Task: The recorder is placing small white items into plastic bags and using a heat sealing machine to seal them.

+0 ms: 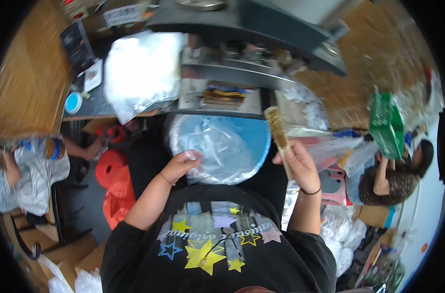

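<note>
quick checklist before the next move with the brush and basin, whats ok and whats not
1. Brush held in the right hand: ok, fingers around its handle, bristles pointing away from the body.
2. Brush clear of the clear plastic film: ok, it is off to the right.
3. Film in the blue basin: ok, much of it lies inside.
4. Left hand clear of the basin: not ok, fingers at its left side.
5. Left hand gripping film: cannot tell.
6. Green box away from the basin: ok, far right.
</note>
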A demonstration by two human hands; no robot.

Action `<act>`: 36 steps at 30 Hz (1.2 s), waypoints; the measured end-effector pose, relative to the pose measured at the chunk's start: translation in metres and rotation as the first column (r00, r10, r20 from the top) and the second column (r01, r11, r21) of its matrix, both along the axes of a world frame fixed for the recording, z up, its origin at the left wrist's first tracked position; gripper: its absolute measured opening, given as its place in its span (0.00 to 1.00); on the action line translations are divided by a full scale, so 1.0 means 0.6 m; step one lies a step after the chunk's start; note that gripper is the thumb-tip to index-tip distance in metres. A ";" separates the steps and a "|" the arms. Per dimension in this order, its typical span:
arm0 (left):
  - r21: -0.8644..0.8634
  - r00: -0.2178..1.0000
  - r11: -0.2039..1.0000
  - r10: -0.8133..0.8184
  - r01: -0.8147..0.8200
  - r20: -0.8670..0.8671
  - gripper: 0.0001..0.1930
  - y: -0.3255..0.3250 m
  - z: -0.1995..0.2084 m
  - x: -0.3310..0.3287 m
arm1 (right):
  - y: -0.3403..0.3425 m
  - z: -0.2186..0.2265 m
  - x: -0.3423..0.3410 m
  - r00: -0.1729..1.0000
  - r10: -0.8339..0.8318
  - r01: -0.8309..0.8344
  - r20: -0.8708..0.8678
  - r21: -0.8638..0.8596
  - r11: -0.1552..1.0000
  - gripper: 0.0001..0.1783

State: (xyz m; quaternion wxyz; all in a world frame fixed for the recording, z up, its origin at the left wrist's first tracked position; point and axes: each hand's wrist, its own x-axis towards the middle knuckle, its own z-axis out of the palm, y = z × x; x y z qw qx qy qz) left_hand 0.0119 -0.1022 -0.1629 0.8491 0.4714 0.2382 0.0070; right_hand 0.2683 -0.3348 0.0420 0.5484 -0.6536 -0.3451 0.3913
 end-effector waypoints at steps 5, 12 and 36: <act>0.027 0.997 0.997 0.076 -0.075 -0.025 0.15 -0.002 -0.004 -0.017 | -0.067 0.029 0.028 0.611 -0.198 0.124 0.767 0.155 0.980 0.09; 0.044 0.987 0.993 0.116 -0.111 -0.110 0.14 -0.013 0.009 -0.001 | -0.193 0.079 0.133 0.287 -0.952 0.500 0.103 0.832 0.241 0.08; 0.354 0.991 0.935 -0.075 0.031 0.113 0.11 -0.107 0.086 0.046 | -0.182 0.064 0.206 -0.595 -0.500 0.476 0.629 0.777 0.411 0.19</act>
